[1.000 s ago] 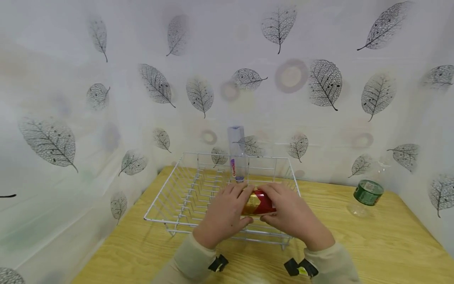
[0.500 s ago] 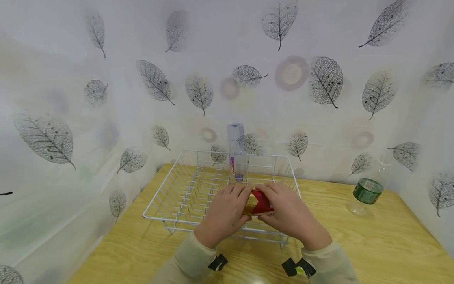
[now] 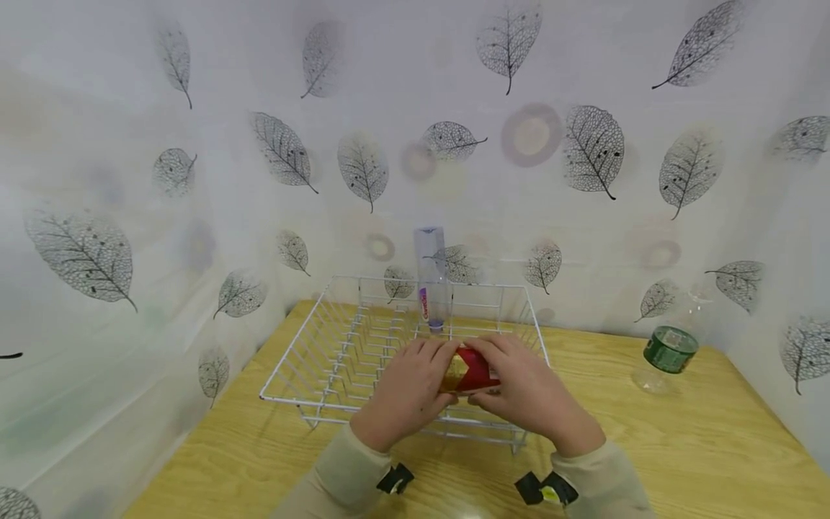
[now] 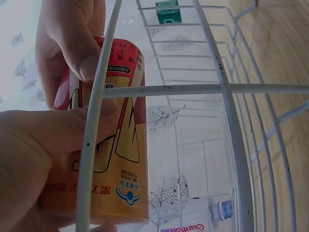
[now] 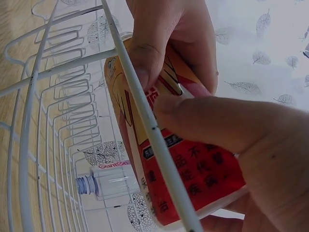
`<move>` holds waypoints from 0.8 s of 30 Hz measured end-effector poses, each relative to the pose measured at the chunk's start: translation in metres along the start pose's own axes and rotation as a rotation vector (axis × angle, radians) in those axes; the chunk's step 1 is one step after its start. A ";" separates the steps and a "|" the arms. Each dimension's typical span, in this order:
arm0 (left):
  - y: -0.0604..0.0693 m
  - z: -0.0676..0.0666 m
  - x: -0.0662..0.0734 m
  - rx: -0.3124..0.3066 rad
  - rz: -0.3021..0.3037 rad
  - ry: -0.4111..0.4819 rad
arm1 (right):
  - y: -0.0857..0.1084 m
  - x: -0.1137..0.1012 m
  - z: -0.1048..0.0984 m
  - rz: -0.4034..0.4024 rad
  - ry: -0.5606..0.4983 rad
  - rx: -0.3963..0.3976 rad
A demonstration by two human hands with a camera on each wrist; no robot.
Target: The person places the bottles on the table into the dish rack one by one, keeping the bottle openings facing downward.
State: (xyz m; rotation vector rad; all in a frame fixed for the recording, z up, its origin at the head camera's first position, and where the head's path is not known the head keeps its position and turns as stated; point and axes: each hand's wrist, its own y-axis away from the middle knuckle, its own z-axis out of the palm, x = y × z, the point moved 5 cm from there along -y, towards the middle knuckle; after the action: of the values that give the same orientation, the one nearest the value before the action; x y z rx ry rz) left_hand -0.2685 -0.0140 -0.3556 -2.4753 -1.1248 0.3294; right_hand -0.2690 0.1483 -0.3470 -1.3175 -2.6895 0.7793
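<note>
A red and gold drinks can (image 3: pixel 472 372) lies on its side between both hands, over the front part of a white wire dish rack (image 4: pixel 169 89). My left hand (image 3: pixel 410 386) grips the gold end. The red end is held by my right hand (image 3: pixel 530 391). Both thumbs press the near side of the can, seen through the rack's wires in the right wrist view, where the can (image 5: pixel 193 179) shows dark printed characters. Behind the hands, a clear plastic bottle (image 3: pixel 429 263) stands upside down in the rack, cap lowest.
A clear bottle with a green label (image 3: pixel 671 349) stands on the wooden table (image 3: pixel 603 404) to the right of the rack. Leaf-patterned sheeting (image 3: pixel 415 86) encloses the back and sides.
Both hands keep their hold on the can, which has barely shifted. The head view has tilted very slightly.
</note>
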 end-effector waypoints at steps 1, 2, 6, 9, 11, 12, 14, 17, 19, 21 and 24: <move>0.000 0.000 0.000 0.000 -0.002 0.009 | 0.000 0.001 0.000 0.008 -0.034 -0.004; 0.000 -0.001 -0.001 0.003 -0.003 0.014 | 0.000 0.002 0.000 0.017 -0.068 -0.006; -0.001 -0.003 -0.004 0.018 -0.014 0.055 | 0.001 0.010 -0.001 0.073 -0.231 -0.011; -0.001 -0.005 -0.006 0.020 -0.028 0.090 | 0.002 0.014 -0.004 0.108 -0.311 0.003; 0.000 -0.007 -0.008 0.019 -0.040 0.120 | 0.004 0.016 -0.007 0.118 -0.349 0.016; 0.000 -0.008 -0.008 0.018 -0.047 0.137 | 0.004 0.017 -0.008 0.118 -0.372 0.026; 0.001 -0.010 -0.010 0.025 -0.056 0.170 | 0.005 0.019 -0.011 0.113 -0.412 0.045; 0.001 -0.013 -0.012 0.047 -0.071 0.219 | 0.006 0.020 -0.013 0.120 -0.509 0.061; 0.002 -0.014 -0.013 0.063 -0.083 0.246 | 0.007 0.021 -0.015 0.133 -0.569 0.070; 0.002 -0.014 -0.014 0.070 -0.104 0.273 | 0.007 0.023 -0.017 0.148 -0.617 0.078; 0.001 -0.014 -0.015 0.076 -0.142 0.332 | 0.007 0.025 -0.020 0.160 -0.667 0.098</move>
State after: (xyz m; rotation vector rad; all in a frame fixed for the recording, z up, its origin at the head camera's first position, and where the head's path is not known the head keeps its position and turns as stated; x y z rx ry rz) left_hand -0.2724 -0.0298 -0.3427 -2.2612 -1.1136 -0.0773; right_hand -0.2748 0.1793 -0.3373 -1.4643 -2.9635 1.5952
